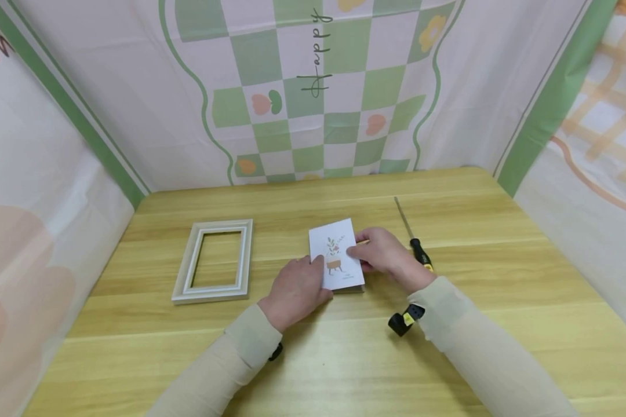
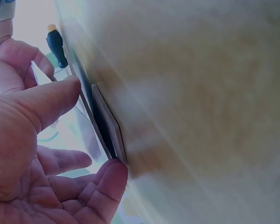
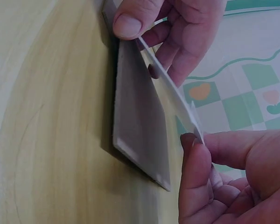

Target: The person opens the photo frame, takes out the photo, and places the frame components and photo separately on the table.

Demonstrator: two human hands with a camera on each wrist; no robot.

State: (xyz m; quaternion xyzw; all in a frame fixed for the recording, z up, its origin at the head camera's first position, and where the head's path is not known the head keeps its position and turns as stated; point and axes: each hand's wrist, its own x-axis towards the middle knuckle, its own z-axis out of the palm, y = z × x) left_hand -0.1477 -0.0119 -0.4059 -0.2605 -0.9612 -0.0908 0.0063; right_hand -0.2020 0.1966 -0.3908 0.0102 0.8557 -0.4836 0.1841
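A white picture card (image 1: 344, 269), printed with a potted plant, lies over a thin grey backing board (image 3: 140, 116) near the middle of the table. My right hand (image 1: 388, 255) pinches the card's right edge between thumb and fingers. That edge is lifted off the board, leaving a wedge-shaped gap in the right wrist view. With my left hand (image 1: 296, 288) I hold the board at its lower left, the thumb at its edge and some fingers behind the card. To the left lies a cream picture frame (image 1: 189, 260) with an open centre.
A screwdriver (image 1: 419, 252) with a black and yellow handle lies right of my right hand, its shaft toward the back. The wooden table (image 1: 313, 359) meets a printed cloth (image 1: 344, 52) at its back edge. Cloth also hangs on both sides.
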